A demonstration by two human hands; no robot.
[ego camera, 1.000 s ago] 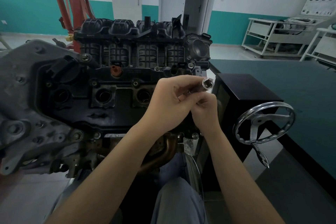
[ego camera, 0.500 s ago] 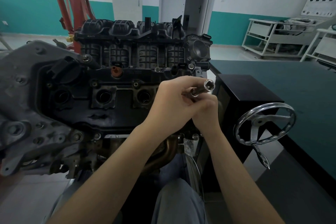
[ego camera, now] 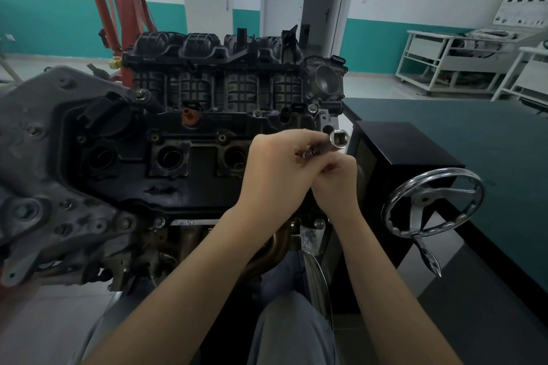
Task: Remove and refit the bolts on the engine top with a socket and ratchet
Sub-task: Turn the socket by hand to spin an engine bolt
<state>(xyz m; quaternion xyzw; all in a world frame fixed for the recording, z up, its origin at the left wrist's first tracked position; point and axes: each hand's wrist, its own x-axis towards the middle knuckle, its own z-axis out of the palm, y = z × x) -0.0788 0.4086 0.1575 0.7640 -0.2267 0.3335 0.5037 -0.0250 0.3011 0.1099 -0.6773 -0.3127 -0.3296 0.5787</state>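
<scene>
- Chrome socket (ego camera: 338,139) held up in front of the engine top (ego camera: 189,175), square drive end open toward the camera, well clear of any bolt.
- Pinched by the left hand (ego camera: 275,175), fingers curled round its shank from above.
- Met from below by the right hand (ego camera: 335,184), fingertips closed on what looked like a small bolt or nut at the socket's lower end; too small to tell which.
- No ratchet to be seen anywhere in view.
- Judged as a tool-handling step: either freeing a removed bolt from the socket or seating one for refitting.
- Next move likely called for carrying the socket to a bolt hole on the dark cover, keeping it square to the thread.
- Off to the right, a chrome handwheel (ego camera: 433,201) beside a black box (ego camera: 400,151) on the green bench (ego camera: 474,133).
</scene>
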